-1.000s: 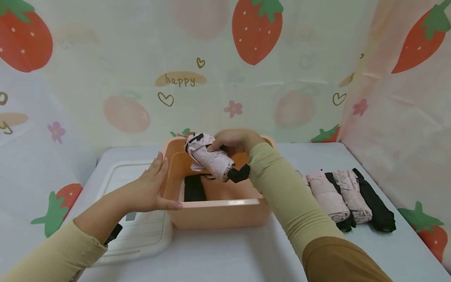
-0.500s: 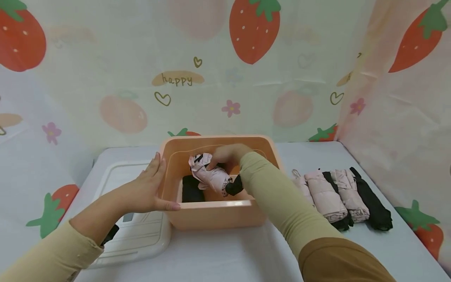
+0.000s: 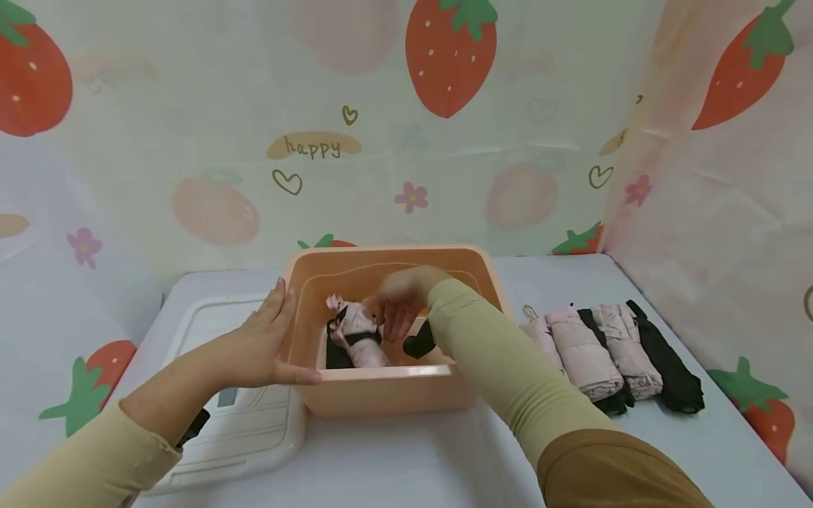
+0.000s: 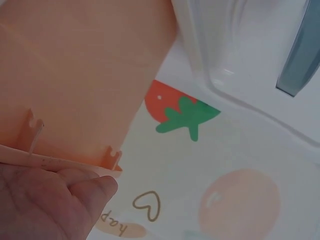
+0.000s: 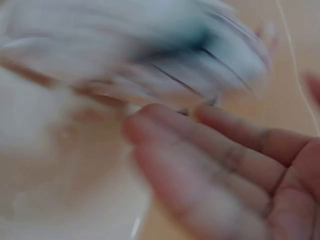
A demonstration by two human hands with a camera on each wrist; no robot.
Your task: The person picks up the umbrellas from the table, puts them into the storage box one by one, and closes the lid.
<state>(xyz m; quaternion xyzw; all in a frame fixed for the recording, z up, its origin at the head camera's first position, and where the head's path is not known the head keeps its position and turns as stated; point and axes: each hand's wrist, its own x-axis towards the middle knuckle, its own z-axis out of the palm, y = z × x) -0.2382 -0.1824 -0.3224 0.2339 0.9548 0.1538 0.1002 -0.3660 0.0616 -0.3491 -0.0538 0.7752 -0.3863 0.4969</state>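
A rolled-up pink folding umbrella (image 3: 363, 335) with a black band lies tilted in the left part of the peach plastic bin (image 3: 394, 390). It partly covers a black bundle (image 3: 339, 355) by the bin's left wall. Inside the bin, my right hand (image 3: 404, 303) hangs beside the umbrella with fingers extended. The right wrist view shows those fingers (image 5: 200, 170) near the blurred umbrella (image 5: 175, 55), not curled round it. My left hand (image 3: 254, 349) rests along the bin's left rim, fingers straight and thumb over the front rim. In its wrist view the fingertips (image 4: 102, 187) lie at the rim.
Several rolled pink umbrellas (image 3: 581, 353) and a rolled black one (image 3: 663, 360) lie side by side on the white table (image 3: 444, 458), right of the bin. A white lid (image 3: 254, 430) lies flat at the left, under my left forearm. A strawberry-print backdrop (image 3: 381, 212) stands behind.
My right hand has lowered the pink umbrella into the left of the bin and let go of it; the umbrella now lies steeper. My left hand stays at the rim.
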